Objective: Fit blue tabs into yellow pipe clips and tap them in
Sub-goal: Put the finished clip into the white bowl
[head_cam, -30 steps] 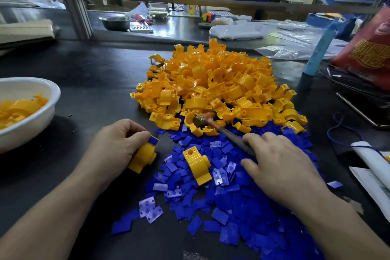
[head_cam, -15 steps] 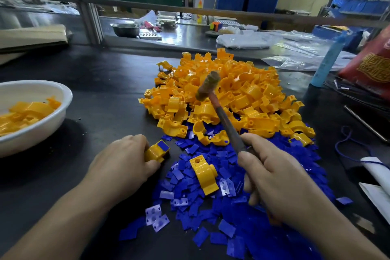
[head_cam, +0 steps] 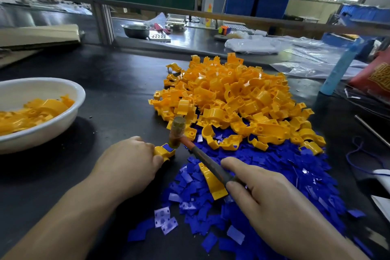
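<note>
Yellow pipe clip, blue tab uppermost, lies on the table left of the loose tabs; my left hand pinches it steady so my right hand, gripping the hammer, can tap.

yellow clip w/ blue tab in top, mallet touching tab

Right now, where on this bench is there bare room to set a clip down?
Bare black tabletop lies between the white bowl and the yellow clip pile. Right of the left hand, blue tabs crowd the surface.
</note>
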`<state>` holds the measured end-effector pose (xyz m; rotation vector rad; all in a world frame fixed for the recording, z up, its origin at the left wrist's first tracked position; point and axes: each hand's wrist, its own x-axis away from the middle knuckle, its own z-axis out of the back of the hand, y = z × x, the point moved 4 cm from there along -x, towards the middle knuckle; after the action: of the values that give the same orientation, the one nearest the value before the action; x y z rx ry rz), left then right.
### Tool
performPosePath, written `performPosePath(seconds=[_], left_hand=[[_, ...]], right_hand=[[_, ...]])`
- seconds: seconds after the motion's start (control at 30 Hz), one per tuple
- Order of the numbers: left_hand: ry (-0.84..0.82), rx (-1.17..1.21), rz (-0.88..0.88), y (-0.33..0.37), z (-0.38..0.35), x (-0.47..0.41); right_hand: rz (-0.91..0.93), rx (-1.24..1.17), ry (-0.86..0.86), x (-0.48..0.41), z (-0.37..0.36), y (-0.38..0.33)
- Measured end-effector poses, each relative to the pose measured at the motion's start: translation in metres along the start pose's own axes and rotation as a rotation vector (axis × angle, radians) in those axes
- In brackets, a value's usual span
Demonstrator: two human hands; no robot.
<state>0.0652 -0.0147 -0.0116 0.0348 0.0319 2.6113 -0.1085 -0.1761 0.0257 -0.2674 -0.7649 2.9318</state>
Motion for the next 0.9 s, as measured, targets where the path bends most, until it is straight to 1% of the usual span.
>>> performPosePath(seconds=[0.13, 0.17, 0.27, 0.4, 0.47, 0.57, 0.6, 0.7, 0.77, 0.83, 0.9], left_hand=[[0.01, -0.024, -0.021, 0.002, -0.001, 0.0], [0.009, -0.022, -0.025, 0.002, -0.001, 0.001], [0.0, -0.045, -0.045, 0.003, -0.001, 0.0], [-0.003, -0.045, -0.063, 0.005, -0.001, -0.001], [-0.002, -0.065, -0.065, 0.004, -0.002, 0.0], [0.033, -0.057, -0.035, 0.003, -0.001, 0.002], [0.041, -0.055, -0.035, 0.003, 0.0, 0.002], [0.023, -0.083, -0.079, 0.004, -0.001, 0.001], [0.012, -0.099, -0.096, 0.004, -0.003, 0.001], [0.019, -0.075, -0.07, 0.002, -0.003, 0.0], [0.024, -0.041, -0.034, 0.001, -0.002, 0.0]], right_hand=[[0.058, 0.031, 0.071, 0.001, 0.001, -0.008], [0.069, 0.059, 0.066, 0.0, -0.001, -0.01], [0.04, 0.17, -0.064, -0.004, -0.01, -0.009], [0.007, 0.15, -0.086, -0.005, -0.005, -0.005], [0.008, 0.112, -0.046, -0.003, -0.001, -0.006], [0.075, 0.079, 0.096, -0.005, 0.001, -0.011], [0.077, 0.086, 0.1, -0.007, -0.001, -0.014], [0.042, 0.179, -0.045, -0.015, -0.013, -0.017], [0.029, 0.184, -0.081, -0.018, -0.011, -0.014], [0.02, 0.159, -0.054, -0.015, -0.005, -0.008], [0.02, 0.152, 0.025, -0.01, 0.0, -0.002]])
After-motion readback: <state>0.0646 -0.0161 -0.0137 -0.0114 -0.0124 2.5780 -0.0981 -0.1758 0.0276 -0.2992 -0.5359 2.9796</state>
